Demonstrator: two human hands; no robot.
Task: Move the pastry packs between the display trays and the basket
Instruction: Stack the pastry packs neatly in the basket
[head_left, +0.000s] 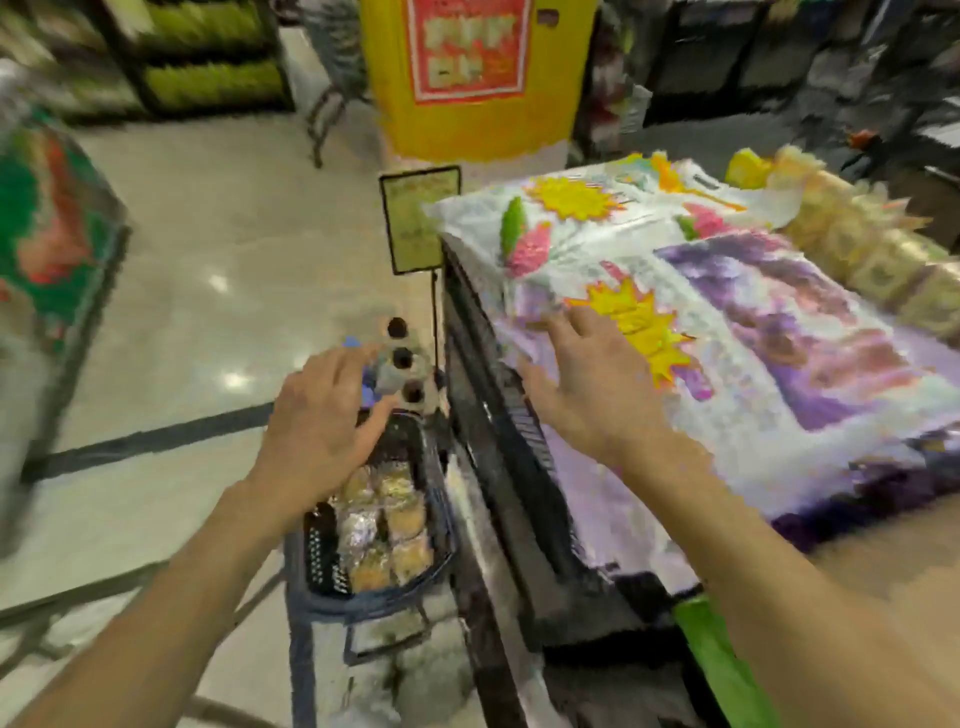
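Observation:
A dark basket (322, 551) stands on a trolley beside the display table and holds several clear packs of golden pastries (387, 519). My left hand (322, 415) hovers over the basket's far end, its fingers and thumb around a pack with dark round pastries (402, 364). My right hand (587, 379) lies flat with spread fingers on the colourful plastic sheet (727, 332) that covers the display trays. More packs of pale pastries (857, 244) lie uncovered along the table's far right edge. The frame is blurred.
A black-framed price sign (418, 218) on a thin pole stands at the table's near-left corner. A yellow pillar (478, 78) with a red poster rises behind it. A green display (47, 234) is at the left, shelves at the back, shiny floor (208, 291) between.

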